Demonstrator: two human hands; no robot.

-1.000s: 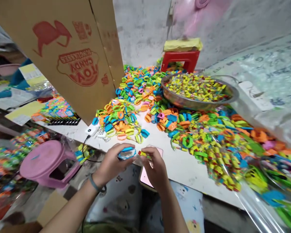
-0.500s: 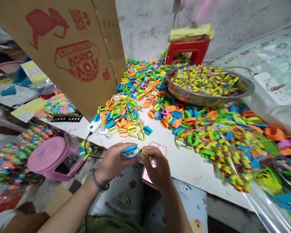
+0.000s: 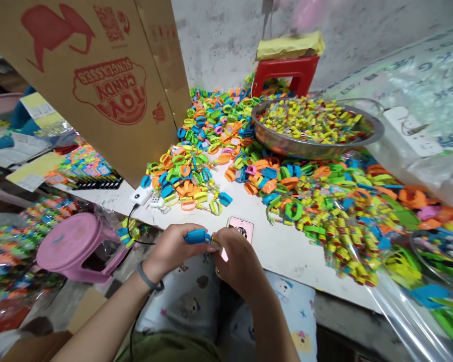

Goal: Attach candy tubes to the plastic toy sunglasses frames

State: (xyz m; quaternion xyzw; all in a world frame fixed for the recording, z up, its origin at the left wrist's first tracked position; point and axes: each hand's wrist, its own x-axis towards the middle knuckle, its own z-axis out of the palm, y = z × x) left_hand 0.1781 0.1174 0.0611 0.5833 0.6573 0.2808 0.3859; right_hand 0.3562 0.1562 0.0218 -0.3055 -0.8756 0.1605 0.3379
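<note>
Here, blue toy piece (image 3: 196, 236) within left grip (image 3: 171, 252)

A tall cardboard box (image 3: 109, 90) is standing on the white table (image 3: 283, 256), a lit phone (image 3: 248, 229) is lying near the front edge, a red stool (image 3: 287, 65) is supporting something yellow (image 3: 290, 47), and a pink stool (image 3: 70, 244) is standing lower left.
</note>
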